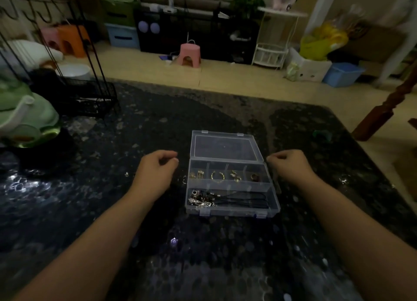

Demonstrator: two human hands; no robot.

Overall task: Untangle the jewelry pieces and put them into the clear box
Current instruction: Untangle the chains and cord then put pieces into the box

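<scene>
A clear plastic box (232, 211) lies open on the dark speckled table, its lid (224, 146) folded back flat. The back row of small compartments holds gold pieces (217, 176). Black cords with silver and dark charms (216, 199) lie in the long front compartment. My left hand (155, 169) hovers just left of the box with fingers curled and thumb against the forefinger; nothing shows in it. To the right of the box my right hand (290, 165) is curled the same way, with nothing visible in it. A small ring (126, 174) and another small piece (184, 179) lie on the table left of the box.
A green and white teapot set (24, 120) and a black wire rack (90, 97) stand at the table's far left. A small green object (321, 134) sits near the right edge. Beyond the table, stools, bins and shelves stand on the floor.
</scene>
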